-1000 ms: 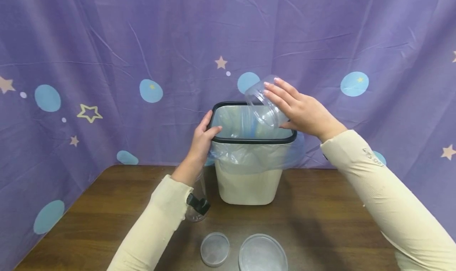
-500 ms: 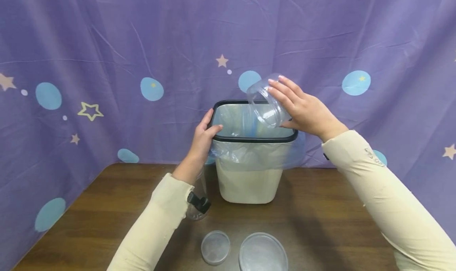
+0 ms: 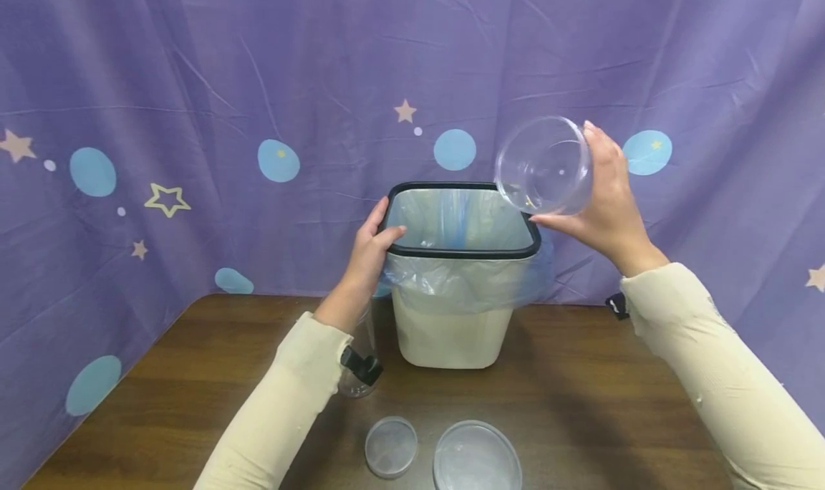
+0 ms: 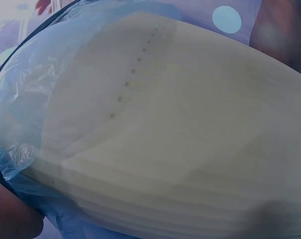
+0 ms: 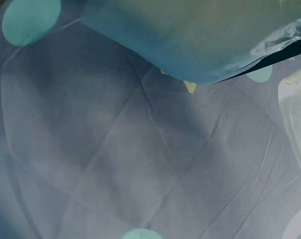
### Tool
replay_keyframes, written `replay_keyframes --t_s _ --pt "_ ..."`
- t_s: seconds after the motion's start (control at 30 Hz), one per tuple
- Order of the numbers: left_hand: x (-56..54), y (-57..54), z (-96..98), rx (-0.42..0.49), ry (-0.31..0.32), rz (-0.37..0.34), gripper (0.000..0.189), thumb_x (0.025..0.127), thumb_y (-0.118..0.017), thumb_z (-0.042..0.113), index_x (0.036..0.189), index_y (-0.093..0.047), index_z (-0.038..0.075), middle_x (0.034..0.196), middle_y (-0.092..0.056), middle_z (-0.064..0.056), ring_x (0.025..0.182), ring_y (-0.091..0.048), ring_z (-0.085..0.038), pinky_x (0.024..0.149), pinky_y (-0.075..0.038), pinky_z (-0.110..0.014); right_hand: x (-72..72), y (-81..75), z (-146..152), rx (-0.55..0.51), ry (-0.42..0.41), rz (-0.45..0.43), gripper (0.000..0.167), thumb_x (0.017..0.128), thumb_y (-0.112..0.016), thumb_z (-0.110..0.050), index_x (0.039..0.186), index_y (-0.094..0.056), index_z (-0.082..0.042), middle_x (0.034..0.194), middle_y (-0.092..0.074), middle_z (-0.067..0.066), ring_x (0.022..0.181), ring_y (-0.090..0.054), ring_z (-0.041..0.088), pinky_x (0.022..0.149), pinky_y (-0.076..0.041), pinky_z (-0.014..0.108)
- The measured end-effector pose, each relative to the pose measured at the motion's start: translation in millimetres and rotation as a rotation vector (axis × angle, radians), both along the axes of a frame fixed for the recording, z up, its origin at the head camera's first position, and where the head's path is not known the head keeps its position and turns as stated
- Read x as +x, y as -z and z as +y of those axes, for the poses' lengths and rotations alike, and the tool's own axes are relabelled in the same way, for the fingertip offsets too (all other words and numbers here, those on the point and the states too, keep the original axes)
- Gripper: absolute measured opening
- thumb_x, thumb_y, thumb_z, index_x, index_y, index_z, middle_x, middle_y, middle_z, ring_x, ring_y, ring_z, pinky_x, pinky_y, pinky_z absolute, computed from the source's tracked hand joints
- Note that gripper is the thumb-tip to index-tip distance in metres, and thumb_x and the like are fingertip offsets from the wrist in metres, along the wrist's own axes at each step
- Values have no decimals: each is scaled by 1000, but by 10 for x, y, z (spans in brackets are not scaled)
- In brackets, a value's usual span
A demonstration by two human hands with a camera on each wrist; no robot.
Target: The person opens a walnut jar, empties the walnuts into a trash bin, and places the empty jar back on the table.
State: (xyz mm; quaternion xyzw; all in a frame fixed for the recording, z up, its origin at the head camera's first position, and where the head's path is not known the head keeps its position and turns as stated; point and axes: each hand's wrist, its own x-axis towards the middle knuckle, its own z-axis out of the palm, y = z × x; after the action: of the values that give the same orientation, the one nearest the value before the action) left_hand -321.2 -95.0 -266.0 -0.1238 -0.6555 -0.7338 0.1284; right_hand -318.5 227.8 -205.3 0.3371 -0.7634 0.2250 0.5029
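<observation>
A cream trash bin (image 3: pixel 451 332) with a black rim and a thin bluish liner bag (image 3: pixel 445 286) stands upright on the table. My left hand (image 3: pixel 366 253) grips the left side of its rim, thumb over the inner side. In the left wrist view the bin's wall (image 4: pixel 175 114) fills most of the picture, with a fingertip (image 4: pixel 16 214) at the lower left. Above the bin's right corner, my right hand (image 3: pixel 609 196) holds a clear plastic jar (image 3: pixel 544 164) from its right side. The jar is tilted, its round mouth facing the head camera, with tiny specks inside near the lower edge.
A small round clear lid (image 3: pixel 391 447) and a larger one (image 3: pixel 477 458) lie on the wooden table (image 3: pixel 580 375) in front of the bin. Another clear container (image 3: pixel 356 382) stands behind my left wrist, partly hidden. A purple curtain (image 3: pixel 322 60) hangs close behind.
My right hand has moved right and turned the jar from mouth-down over the bin to facing the head camera. The left hand stays on the rim.
</observation>
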Motion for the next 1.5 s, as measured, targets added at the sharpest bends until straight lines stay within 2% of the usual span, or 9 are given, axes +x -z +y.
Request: replay_keyframes --t_s 0.17,0.3,0.53,0.77,0.97,1.07,1.2,1.27,1.5 --pt "-6 17 -4 3 -6 3 72 81 -57 9 148 -30 8 154 -26 -1 140 -21 -10 113 -18 -23 115 134 75 -289 36 -158 126 38 -95 -10 146 -30 -14 147 -35 2 132 -33 21 111 -24 32" --pt "-2 31 -7 6 -6 6 72 82 -57 8 148 -29 7 154 -26 -2 140 -21 -11 113 -18 -23 205 230 120 -473 29 -274 120 44 -93 -4 145 -30 -21 143 -39 -1 128 -37 16 107 -29 25" --pt "-4 36 -11 15 -4 11 71 82 -56 8 148 -29 7 154 -26 -2 140 -21 -10 113 -18 -22 338 412 218 -616 30 -396 111 53 -87 0 145 -28 -19 145 -37 3 131 -34 12 108 -29 22" --pt "-1 34 -5 12 -1 14 71 82 -56 8 147 -29 6 154 -26 -3 139 -22 -11 113 -19 -23 517 665 276 -687 -98 -440 107 54 -80 14 144 -29 -12 143 -34 6 129 -34 17 103 -40 28" --pt "-5 32 3 9 2 17 71 82 -57 8 147 -30 6 154 -26 -2 139 -22 -10 113 -18 -23 726 863 292 -831 -375 -474 107 50 -71 29 142 -31 -8 142 -31 10 131 -29 26 101 -40 20" --pt "0 26 7 5 -1 23 71 82 -57 9 147 -30 7 154 -27 -2 140 -21 -10 113 -19 -24 803 955 314 -843 -423 -477 108 49 -69 33 142 -32 -7 143 -32 11 130 -29 28 98 -42 18" --pt "0 23 3 8 -2 25 70 83 -57 8 147 -30 6 154 -27 -2 139 -21 -10 113 -19 -23 871 1077 354 -785 -402 -501 110 46 -68 33 143 -31 -5 142 -36 10 130 -31 27 95 -43 15" --pt "3 23 1 12 0 23 70 83 -57 8 147 -30 6 154 -27 -2 139 -22 -10 113 -19 -23 894 1148 377 -754 -421 -514 111 45 -67 35 143 -31 -3 141 -37 11 130 -31 26 95 -43 14" --pt "9 27 -3 13 7 28 71 83 -57 8 148 -29 7 154 -26 -2 139 -22 -11 113 -19 -23 940 1427 460 -653 -674 -524 111 43 -61 39 142 -25 6 144 -36 14 131 -33 21 98 -42 22"
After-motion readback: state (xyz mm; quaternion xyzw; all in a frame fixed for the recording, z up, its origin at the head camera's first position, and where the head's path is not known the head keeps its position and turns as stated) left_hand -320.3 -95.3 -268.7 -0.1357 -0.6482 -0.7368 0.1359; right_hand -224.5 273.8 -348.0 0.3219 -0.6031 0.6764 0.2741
